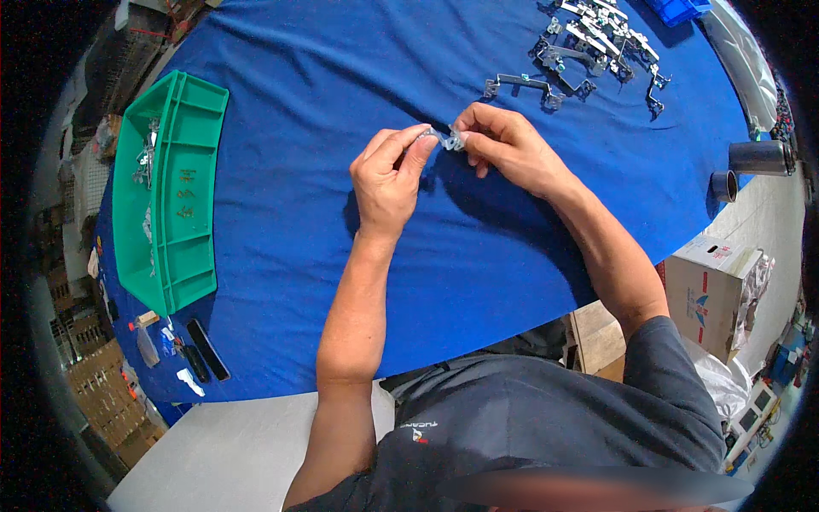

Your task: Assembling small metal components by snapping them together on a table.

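Between my two hands, above the blue cloth, is a small silvery metal bracket with bent, pierced ends. My left hand pinches its left end between thumb and fingers. On the other end, the thumb and forefinger of my right hand close from the right. Fingers cover much of the part, so its full shape is hidden. Further back at the right lies a heap of dark and silvery metal brackets, with one long dark bracket nearer to my right hand.
A green plastic bin with some metal parts stands at the left. Near its front end lie a phone and small tools. A blue tray sits at the back right, a dark cup at the right edge. Beside the table stands a carton.
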